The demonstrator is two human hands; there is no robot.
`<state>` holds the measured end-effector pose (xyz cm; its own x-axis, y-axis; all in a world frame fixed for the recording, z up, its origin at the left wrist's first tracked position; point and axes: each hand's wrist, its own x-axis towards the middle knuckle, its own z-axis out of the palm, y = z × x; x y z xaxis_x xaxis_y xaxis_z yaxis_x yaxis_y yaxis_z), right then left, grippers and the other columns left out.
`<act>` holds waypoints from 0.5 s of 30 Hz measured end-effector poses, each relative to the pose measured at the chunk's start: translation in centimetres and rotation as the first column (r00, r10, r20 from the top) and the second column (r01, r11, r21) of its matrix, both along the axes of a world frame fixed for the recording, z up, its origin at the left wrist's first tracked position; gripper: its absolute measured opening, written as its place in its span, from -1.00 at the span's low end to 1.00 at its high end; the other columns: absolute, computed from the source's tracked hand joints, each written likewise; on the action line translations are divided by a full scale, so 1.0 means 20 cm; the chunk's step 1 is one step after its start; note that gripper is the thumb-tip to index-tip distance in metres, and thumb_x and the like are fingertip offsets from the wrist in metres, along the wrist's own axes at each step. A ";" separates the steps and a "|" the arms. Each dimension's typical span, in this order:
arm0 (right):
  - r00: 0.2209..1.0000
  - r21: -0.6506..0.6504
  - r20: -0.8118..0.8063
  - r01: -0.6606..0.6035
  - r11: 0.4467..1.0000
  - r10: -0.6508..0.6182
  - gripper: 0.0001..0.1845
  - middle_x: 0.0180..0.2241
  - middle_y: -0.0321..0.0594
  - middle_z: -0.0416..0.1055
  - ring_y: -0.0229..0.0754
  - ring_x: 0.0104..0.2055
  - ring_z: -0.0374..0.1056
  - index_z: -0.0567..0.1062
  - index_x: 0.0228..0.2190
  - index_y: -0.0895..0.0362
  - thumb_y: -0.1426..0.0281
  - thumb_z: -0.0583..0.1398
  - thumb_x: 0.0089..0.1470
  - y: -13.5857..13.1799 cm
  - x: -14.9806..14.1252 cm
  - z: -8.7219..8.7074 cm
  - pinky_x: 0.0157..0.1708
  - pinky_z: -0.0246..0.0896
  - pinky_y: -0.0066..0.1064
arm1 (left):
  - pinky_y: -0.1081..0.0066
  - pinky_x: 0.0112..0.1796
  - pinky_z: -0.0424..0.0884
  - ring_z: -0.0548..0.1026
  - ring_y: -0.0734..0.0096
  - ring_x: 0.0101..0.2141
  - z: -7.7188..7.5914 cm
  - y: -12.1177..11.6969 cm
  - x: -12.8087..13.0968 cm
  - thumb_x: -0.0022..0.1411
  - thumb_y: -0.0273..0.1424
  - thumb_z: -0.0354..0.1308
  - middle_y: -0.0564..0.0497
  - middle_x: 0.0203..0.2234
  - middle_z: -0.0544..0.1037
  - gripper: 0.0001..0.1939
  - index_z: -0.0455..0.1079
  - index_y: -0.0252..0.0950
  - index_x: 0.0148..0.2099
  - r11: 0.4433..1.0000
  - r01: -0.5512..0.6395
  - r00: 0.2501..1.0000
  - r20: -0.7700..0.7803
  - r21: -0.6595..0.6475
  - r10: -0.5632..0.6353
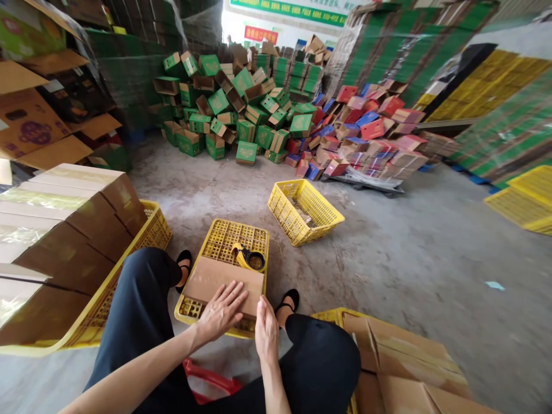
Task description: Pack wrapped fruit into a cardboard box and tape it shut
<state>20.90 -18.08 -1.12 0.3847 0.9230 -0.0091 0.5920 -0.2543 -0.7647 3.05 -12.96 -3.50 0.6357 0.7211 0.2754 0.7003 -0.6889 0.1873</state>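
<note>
A cardboard carton (215, 276) is touched by the left hand (221, 310), grip spread flat. Its edge is flanked by the right hand (266, 330), grip uncurled.

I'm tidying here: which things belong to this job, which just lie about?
Likely in hand:
cardboard, left hand on top, right hand at its edge
yellow crate beneath
tape dispenser

Apparently lying about:
green boxes
red boxes
pale scrap

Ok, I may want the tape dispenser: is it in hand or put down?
Put down. The dispenser lies on the yellow crate; the left hand is on the box, right hand at its edge.
</note>
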 end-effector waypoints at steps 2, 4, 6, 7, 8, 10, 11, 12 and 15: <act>1.000 -0.018 0.006 -0.010 1.000 0.010 -0.01 0.29 0.07 0.33 0.03 0.34 0.28 0.40 0.26 0.30 -0.21 -0.22 0.31 0.03 0.00 0.00 0.31 0.19 -0.25 | 0.09 0.30 0.18 0.11 0.11 0.41 -0.02 0.05 -0.09 0.49 -0.15 -0.02 -0.09 0.44 0.14 -0.38 0.04 -0.12 0.51 0.999 -0.039 0.999 0.011 -0.008 0.039; 0.999 -0.027 -0.011 -0.031 0.999 0.031 0.01 0.30 0.10 0.30 0.07 0.35 0.25 0.37 0.28 0.35 -0.22 -0.18 0.29 0.05 0.00 0.00 0.34 0.14 -0.22 | 0.01 0.30 0.17 0.12 0.04 0.41 -0.05 0.11 -0.20 0.51 -0.12 -0.07 -0.15 0.43 0.15 -0.39 0.07 -0.16 0.49 0.991 -0.132 0.991 0.032 -0.027 0.132; 0.998 -0.038 -0.050 -0.035 0.999 0.033 -0.01 0.28 0.13 0.32 0.08 0.34 0.26 0.37 0.27 0.37 -0.21 -0.16 0.29 0.08 0.01 -0.01 0.34 0.13 -0.20 | -0.09 0.29 0.16 0.11 -0.10 0.40 -0.08 0.18 -0.30 0.50 -0.06 -0.09 -0.26 0.42 0.15 -0.36 0.13 -0.24 0.47 0.962 -0.263 0.961 0.070 -0.077 0.269; 0.997 -0.048 -0.068 -0.030 0.998 0.027 -0.02 0.28 0.13 0.33 0.08 0.34 0.26 0.37 0.27 0.36 -0.19 -0.16 0.30 0.09 0.02 -0.02 0.33 0.15 -0.19 | -0.10 0.28 0.18 0.10 -0.14 0.40 -0.11 0.21 -0.35 0.50 -0.03 -0.11 -0.33 0.42 0.13 -0.33 0.15 -0.31 0.46 0.935 -0.333 0.933 0.099 -0.121 0.345; 0.997 -0.060 -0.081 -0.024 0.998 0.019 -0.05 0.27 0.11 0.34 0.07 0.34 0.27 0.37 0.27 0.34 -0.17 -0.16 0.31 0.10 0.03 -0.03 0.31 0.17 -0.19 | -0.08 0.27 0.21 0.09 -0.14 0.41 -0.13 0.24 -0.39 0.49 0.00 -0.13 -0.37 0.42 0.10 -0.29 0.13 -0.37 0.46 0.907 -0.380 0.905 0.130 -0.183 0.406; 0.996 -0.083 -0.091 -0.012 0.996 0.005 -0.11 0.28 0.07 0.34 0.03 0.34 0.26 0.37 0.28 0.29 -0.12 -0.19 0.34 0.14 0.05 -0.05 0.29 0.19 -0.20 | 0.00 0.28 0.24 0.10 -0.08 0.41 -0.16 0.27 -0.44 0.48 0.04 -0.16 -0.39 0.42 0.09 -0.22 0.05 -0.42 0.48 0.850 -0.444 0.842 0.191 -0.285 0.504; 0.997 -0.089 -0.081 -0.009 0.996 0.001 -0.12 0.29 0.04 0.33 0.01 0.35 0.25 0.37 0.29 0.27 -0.10 -0.21 0.35 0.16 0.06 -0.06 0.29 0.20 -0.22 | 0.04 0.28 0.25 0.12 -0.05 0.40 -0.16 0.28 -0.45 0.48 0.05 -0.17 -0.38 0.42 0.11 -0.20 0.02 -0.44 0.48 0.831 -0.455 0.822 0.209 -0.318 0.530; 0.998 -0.093 -0.060 -0.005 0.996 -0.001 -0.12 0.29 0.03 0.32 -0.01 0.35 0.25 0.36 0.30 0.25 -0.09 -0.24 0.36 0.18 0.06 -0.07 0.29 0.20 -0.24 | 0.06 0.29 0.24 0.14 -0.02 0.40 -0.16 0.29 -0.45 0.47 0.05 -0.17 -0.38 0.41 0.14 -0.19 0.01 -0.46 0.48 0.818 -0.459 0.807 0.224 -0.347 0.547; 1.000 -0.094 0.030 -0.001 0.996 0.004 -0.10 0.32 0.06 0.28 -0.01 0.35 0.25 0.27 0.34 0.27 -0.06 -0.33 0.36 0.22 0.03 -0.09 0.28 0.20 -0.24 | 0.07 0.32 0.20 0.17 -0.01 0.39 -0.13 0.30 -0.44 0.47 0.05 -0.18 -0.38 0.38 0.20 -0.18 0.05 -0.51 0.47 0.792 -0.432 0.783 0.257 -0.432 0.567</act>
